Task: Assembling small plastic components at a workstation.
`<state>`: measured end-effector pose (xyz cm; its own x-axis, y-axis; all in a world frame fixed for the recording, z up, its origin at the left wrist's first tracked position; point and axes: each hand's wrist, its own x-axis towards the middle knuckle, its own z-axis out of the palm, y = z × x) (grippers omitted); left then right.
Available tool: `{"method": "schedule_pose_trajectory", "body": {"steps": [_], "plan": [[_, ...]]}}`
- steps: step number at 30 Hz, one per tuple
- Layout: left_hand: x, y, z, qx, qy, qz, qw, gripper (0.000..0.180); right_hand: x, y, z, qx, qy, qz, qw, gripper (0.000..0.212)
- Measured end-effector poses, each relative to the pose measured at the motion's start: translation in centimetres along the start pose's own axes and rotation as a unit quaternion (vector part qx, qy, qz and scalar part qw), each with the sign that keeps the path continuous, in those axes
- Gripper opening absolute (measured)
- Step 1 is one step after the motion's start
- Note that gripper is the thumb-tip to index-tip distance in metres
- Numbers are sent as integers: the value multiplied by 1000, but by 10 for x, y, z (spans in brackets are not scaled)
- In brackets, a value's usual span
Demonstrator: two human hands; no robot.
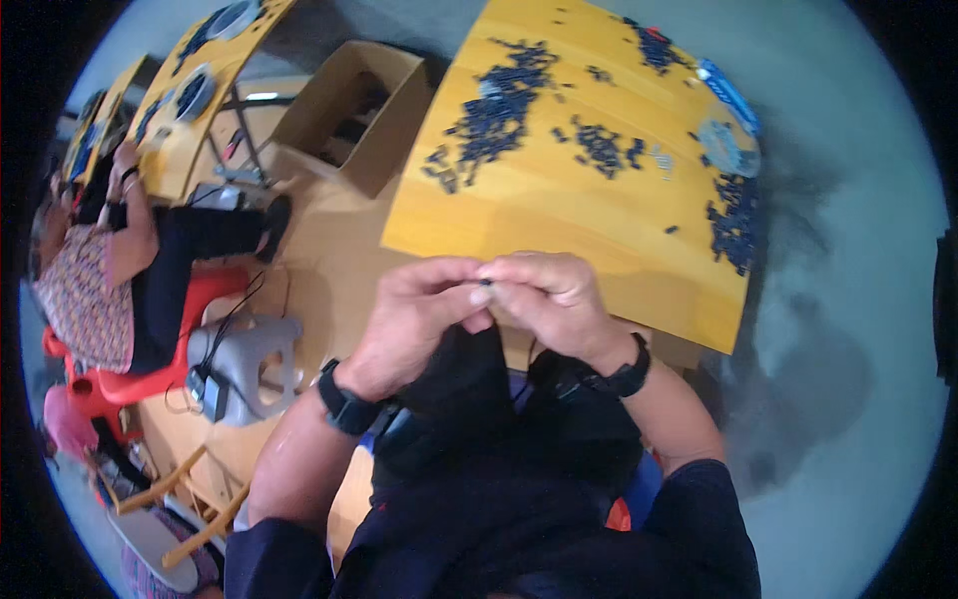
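In front of my body, just off the near edge of the yellow table [439, 215], my hands meet fingertip to fingertip. A small black part [486, 282] shows between them, mostly covered by the fingers, so its exact kind cannot be made out. My left hand [419, 304] pinches it between thumb and fingers. From the other side, my right hand [554, 299] has its thumb and forefinger closed on the same piece. On the tabletop beyond lie a large heap of small black parts [504, 105] and a smaller pile of black parts [602, 150].
Silvery pins [662, 160], a clear container [720, 148] and a blue tube-shaped package [728, 95] lie toward the table's right edge, near another black pile [733, 225]. Left stand a cardboard box [349, 115], a grey stool [249, 364] and a seated person [100, 275] at another table.
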<state>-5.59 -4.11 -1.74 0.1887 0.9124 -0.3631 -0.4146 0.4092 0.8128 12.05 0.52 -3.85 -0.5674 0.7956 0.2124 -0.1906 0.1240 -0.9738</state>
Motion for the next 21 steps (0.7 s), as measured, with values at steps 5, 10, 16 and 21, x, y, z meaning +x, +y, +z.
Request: {"method": "schedule_pose_trajectory", "body": {"steps": [5,10,16,21], "plan": [[1,-5,-4,-9,-10,-19,1000,13,-3,-9,-17,-40,4,56,998,14],[0,-2,-1,40,-43,-36,998,13,6,20,-99,-332,190,76,921,12],[2,-6,-2,71,-49,-23,996,13,-5,20,-202,-569,232,175,769,10],[2,-5,0,100,-53,-36,993,15,-7,21,-237,-597,215,144,760,11]]}}
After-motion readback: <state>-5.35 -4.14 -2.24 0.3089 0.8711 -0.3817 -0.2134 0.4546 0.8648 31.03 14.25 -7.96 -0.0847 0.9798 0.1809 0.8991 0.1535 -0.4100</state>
